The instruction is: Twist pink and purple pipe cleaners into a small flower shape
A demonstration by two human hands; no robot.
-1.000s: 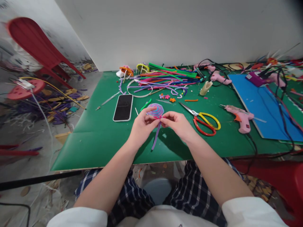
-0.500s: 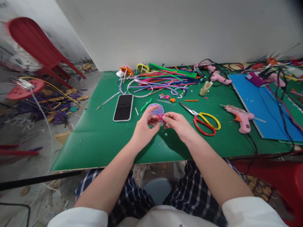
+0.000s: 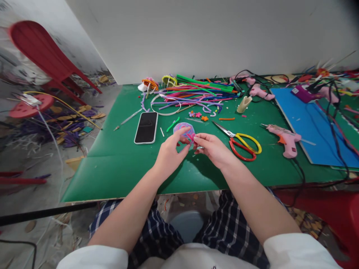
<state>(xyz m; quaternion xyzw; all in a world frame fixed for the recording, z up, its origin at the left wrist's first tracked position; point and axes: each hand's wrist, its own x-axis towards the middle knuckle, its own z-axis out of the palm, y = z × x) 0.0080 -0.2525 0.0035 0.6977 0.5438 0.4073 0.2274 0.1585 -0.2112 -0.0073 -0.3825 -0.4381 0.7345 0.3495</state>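
Note:
A round disc of coiled pink, lilac and blue pipe cleaner [image 3: 179, 127] is in front of me at mid-table. My left hand [image 3: 171, 151] curls its fingers over the near side of the disc, with the thumb lower and apart. Between my hands shows a short bright pink pipe cleaner [image 3: 191, 137], bent at the disc's near right edge. The fingertips of my right hand [image 3: 211, 146] pinch its right end. My fingers hide part of both pieces. Right of my right hand lie scissors [image 3: 231, 135] with one yellow and one red handle, blades parted.
A phone [image 3: 146, 127] and a green twisted piece [image 3: 173, 124] lie left of the disc. Small flowers [image 3: 204, 118] and a heap of pipe cleaners [image 3: 196, 95] are behind. At right are a pink glue gun [image 3: 288, 140] with its cord and a blue board [image 3: 297, 127].
The disc and the pink pipe cleaner have turned slightly in my fingers. My left fingers have shifted a little, while my right hand keeps its pinch.

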